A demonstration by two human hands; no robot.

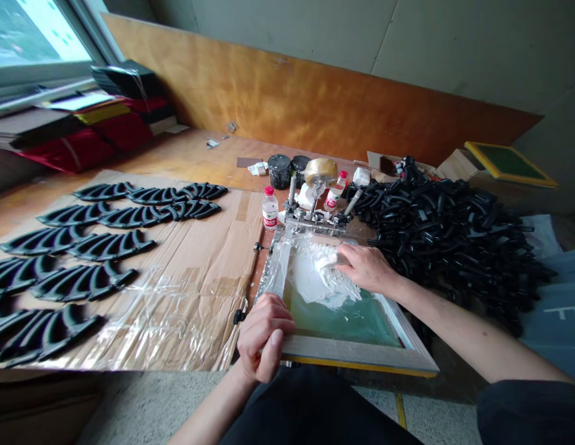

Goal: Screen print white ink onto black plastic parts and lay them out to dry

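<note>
- The screen frame (pixel 362 347) is at the near edge of the desk (pixel 185 148), before the person's lap, its far end by a metal clamp (pixel 315 226).
- The left hand (pixel 268 337) is curled tight around the frame's near left corner, thumb toward the person.
- The right hand (pixel 368 266) is bent with its fingers drawn together at the far part of the frame, by the white paste (pixel 310 284); they seem to be on a wooden strip, but the fingers cover it, so I cannot tell what they hold.
- The frame looks stiff and fairly light; its bare near border and corners are the sound places to grip.
- The green mesh (pixel 334 321) inside is probably thin and easily torn, so fingertips are best kept off it.
- The paste looks thick, soft and slippery, and smeared fingers would lose grip.
- Left of the frame, black ribbed pieces (pixel 111 247) lie in rows on cardboard (pixel 199 247); right of it is a black heap (pixel 449 228).
</note>
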